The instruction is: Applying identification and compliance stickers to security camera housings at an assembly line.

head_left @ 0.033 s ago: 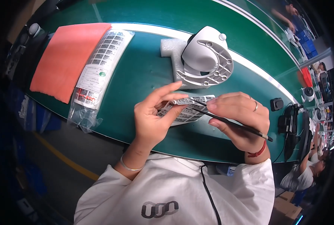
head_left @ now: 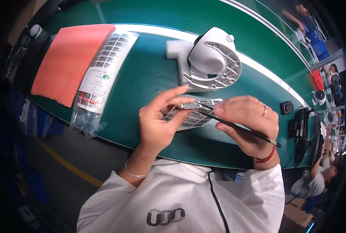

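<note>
My left hand (head_left: pixel 157 120) pinches a curled sheet of silver printed labels (head_left: pixel 192 119) between thumb and fingers. In my right hand (head_left: pixel 246 124) is a pair of black tweezers (head_left: pixel 242 129), held slantwise with the tips at the sheet's upper edge. Whether a label has lifted there is too small to tell. Just beyond the hands, a white camera (head_left: pixel 209 56) lies with its ribbed ring-shaped base facing me. It rests on a white foam block (head_left: pixel 178 50), touching neither hand.
To the left, a clear bag of label sheets (head_left: pixel 97 77) overlaps a salmon-pink foam sheet (head_left: pixel 70 58) on the green table (head_left: pixel 142 66). A small black block (head_left: pixel 286 108) and black cabled device (head_left: pixel 297 126) sit at right. Other people work beyond.
</note>
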